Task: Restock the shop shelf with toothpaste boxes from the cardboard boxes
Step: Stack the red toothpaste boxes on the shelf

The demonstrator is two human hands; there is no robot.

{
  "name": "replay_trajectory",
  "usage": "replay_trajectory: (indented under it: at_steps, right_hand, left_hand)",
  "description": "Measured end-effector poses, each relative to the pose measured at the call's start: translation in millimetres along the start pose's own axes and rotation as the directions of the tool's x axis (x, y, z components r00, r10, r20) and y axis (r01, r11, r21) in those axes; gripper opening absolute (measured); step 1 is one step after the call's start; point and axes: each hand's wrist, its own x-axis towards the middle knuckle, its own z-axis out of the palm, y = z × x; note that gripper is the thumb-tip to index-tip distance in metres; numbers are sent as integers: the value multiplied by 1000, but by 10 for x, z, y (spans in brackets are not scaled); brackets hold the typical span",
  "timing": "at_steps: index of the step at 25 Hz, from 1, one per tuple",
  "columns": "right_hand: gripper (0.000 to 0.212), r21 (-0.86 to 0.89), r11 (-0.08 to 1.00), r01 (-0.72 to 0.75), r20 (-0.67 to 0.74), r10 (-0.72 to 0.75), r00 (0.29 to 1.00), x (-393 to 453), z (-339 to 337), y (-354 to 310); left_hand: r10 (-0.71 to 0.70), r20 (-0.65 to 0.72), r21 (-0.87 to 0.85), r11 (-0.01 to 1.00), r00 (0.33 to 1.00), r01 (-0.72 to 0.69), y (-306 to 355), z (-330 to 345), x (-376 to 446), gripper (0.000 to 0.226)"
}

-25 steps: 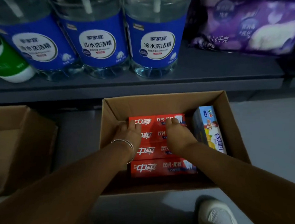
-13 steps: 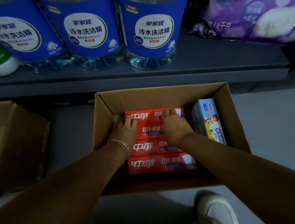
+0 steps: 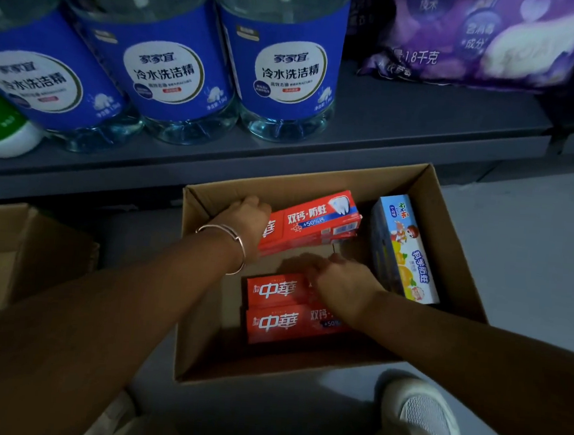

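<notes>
An open cardboard box [image 3: 449, 230] stands on the floor below the grey shelf [image 3: 406, 123]. My left hand [image 3: 244, 224] grips the left end of two stacked red toothpaste boxes [image 3: 312, 222], raised near the box's far wall. Two more red toothpaste boxes [image 3: 278, 309] lie flat at the near side. My right hand [image 3: 342, 287] reaches down onto their right end, fingers curled; what it holds is hidden. A light blue children's toothpaste box [image 3: 403, 250] stands on edge by the right wall.
Three blue-labelled detergent bottles [image 3: 287, 69] and a green-and-white bottle [image 3: 1, 126] stand on the shelf, with a purple bag [image 3: 482, 37] to their right. A second cardboard box [image 3: 18, 254] sits at left. My white shoe [image 3: 424, 417] is on the floor near the box.
My left hand has lifted the two far red boxes up and away from the others. My right hand moved back toward me onto the two near boxes.
</notes>
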Motion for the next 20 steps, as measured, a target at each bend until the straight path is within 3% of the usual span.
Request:
replay_trajectory:
  at_steps: [4, 8, 20]
  right_hand:
    - [57, 7, 981, -194, 148, 191, 970, 252, 182, 81]
    - [77, 15, 984, -178, 172, 172, 970, 290, 192, 167]
    - [51, -200, 977, -73, 28, 80, 996, 209, 141, 35]
  left_hand:
    - [46, 0, 0, 999, 999, -46, 21, 1, 61, 62]
    - [49, 1, -35, 998, 999, -49, -29, 54, 59, 65]
    - [84, 16, -108, 991, 996, -82, -90, -62, -69, 65]
